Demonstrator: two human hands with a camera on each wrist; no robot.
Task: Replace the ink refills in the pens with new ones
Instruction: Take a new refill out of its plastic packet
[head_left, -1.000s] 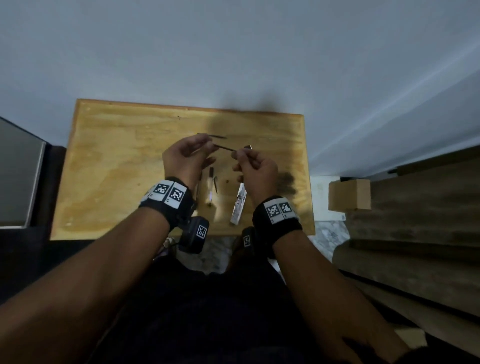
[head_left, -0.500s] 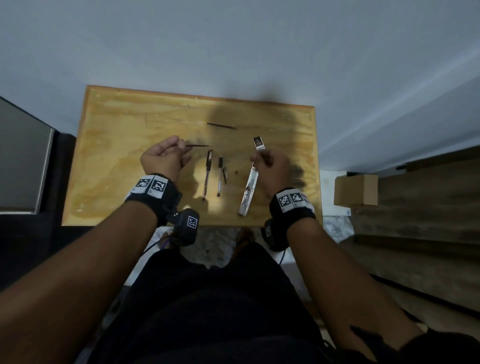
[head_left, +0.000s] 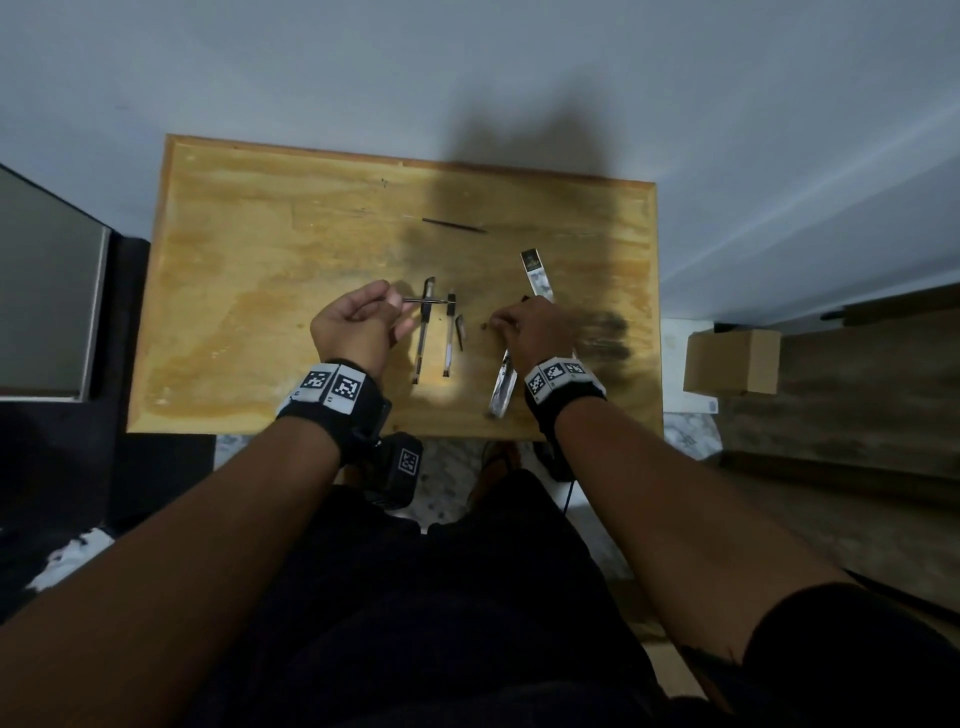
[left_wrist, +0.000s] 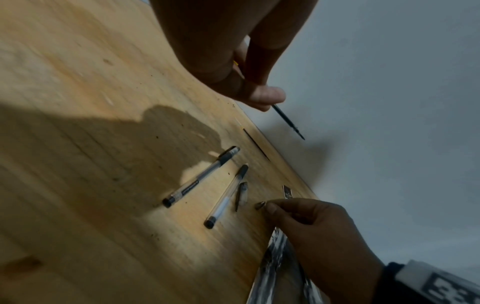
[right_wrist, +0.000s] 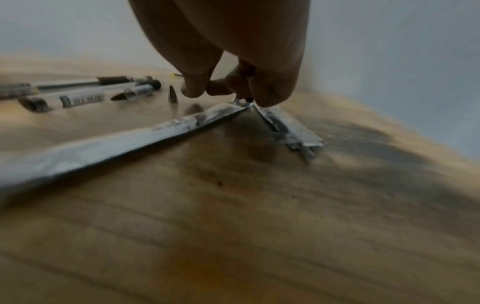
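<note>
Showing unreadable print: pen (left_wrist: 183, 190) barrel

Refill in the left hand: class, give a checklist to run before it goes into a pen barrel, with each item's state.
1. Left hand grips refill: ok.
2. Refill tip points away from hand: ok.
3. Clear barrel looks empty: ok.
4. Nose cone off, lying beside right hand: ok.
5. Right hand free: cannot tell; fingers curled at packet.
6. Loose refill lies apart: ok.
</note>
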